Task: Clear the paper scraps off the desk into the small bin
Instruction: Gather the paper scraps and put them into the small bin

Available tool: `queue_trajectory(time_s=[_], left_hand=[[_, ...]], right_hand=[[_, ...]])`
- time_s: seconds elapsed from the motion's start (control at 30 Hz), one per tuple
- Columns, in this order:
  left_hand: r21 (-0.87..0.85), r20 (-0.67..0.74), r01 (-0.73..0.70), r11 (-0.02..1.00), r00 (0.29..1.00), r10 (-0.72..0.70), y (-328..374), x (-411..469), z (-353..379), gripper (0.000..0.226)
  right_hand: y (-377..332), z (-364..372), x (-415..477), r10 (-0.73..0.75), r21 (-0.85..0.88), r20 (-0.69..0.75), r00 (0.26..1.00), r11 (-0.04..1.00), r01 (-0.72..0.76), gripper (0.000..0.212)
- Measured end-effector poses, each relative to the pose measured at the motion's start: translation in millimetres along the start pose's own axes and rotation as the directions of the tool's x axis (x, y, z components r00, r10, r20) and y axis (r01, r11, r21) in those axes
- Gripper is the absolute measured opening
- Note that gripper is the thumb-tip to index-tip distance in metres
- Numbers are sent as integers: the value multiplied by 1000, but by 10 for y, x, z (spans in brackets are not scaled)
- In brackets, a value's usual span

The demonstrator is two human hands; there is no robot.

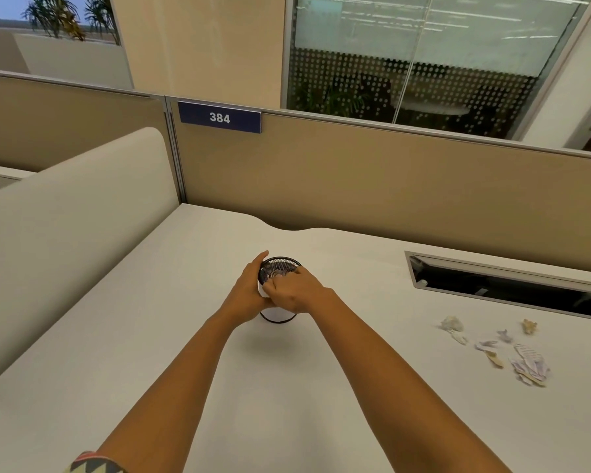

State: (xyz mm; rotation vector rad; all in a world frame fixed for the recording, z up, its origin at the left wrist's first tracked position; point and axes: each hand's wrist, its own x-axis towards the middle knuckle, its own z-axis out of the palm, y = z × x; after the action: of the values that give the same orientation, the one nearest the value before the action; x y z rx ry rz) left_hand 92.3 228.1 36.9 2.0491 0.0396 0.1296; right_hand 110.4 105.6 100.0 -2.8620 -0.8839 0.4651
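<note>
Head view: left hand (pixel 248 290) grips bin (pixel 277 313); right hand (pixel 296 291) hides rim

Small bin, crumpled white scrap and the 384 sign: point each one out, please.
small bin (pixel 282 264), head view, on the black mesh inside its far rim.
crumpled white scrap (pixel 451 324), head view, on the middle of the wad.
384 sign (pixel 219 117), head view, on the white digits.
</note>
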Motion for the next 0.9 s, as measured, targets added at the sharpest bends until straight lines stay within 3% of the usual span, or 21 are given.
queue_trajectory(time_s=[0.23,0.4,0.57,0.73,0.9], left_hand=[[31,-11,33,999,999,-32,4,10,19,100],[122,-47,41,992,998,-35,101,-31,47,101],[334,-187,6,942,981,60,290,-184,180,85],[256,-363,-106,961,910,198,576,-402,484,55],[250,-296,-184,951,920,256,934,-486,985,44]], right_hand=[[70,-64,-95,-56,-72,-347,936,997,33,33],[224,-126,-273,15,145,-550,835,986,78,29],[564,-96,-558,118,252,-601,790,966,48,28],[1070,31,-940,255,357,-608,752,934,-28,27],[1659,167,-1327,387,435,-567,728,890,-134,26]])
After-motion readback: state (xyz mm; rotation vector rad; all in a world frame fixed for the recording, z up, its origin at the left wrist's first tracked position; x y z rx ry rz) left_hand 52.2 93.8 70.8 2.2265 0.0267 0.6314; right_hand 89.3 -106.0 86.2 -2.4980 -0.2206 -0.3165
